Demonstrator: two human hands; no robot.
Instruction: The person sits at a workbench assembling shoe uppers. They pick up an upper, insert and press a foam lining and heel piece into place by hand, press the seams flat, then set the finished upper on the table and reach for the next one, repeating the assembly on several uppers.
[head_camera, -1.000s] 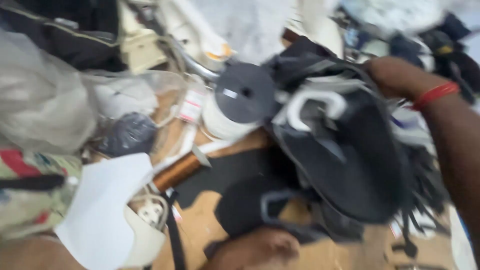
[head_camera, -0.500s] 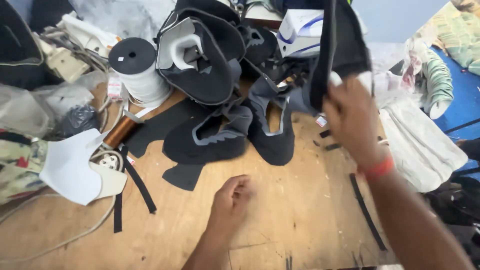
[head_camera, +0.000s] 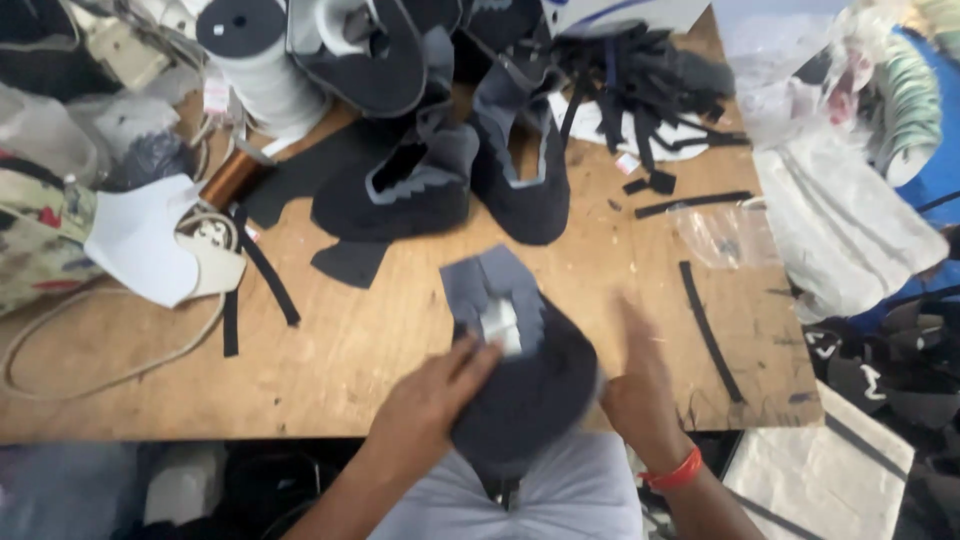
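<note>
Both hands have dropped to the near edge of the wooden worktop (head_camera: 330, 350), where a dark grey shoe upper (head_camera: 520, 370) now lies. Left hand (head_camera: 430, 400) grips the upper's near left side, fingers curled on it. Right hand (head_camera: 640, 385), blurred, rests open and flat just right of the upper, a red band at the wrist. Beyond the upper sit more black uppers (head_camera: 400, 190), a white tape spool (head_camera: 255, 60) and clear plastic bags (head_camera: 720, 235).
</note>
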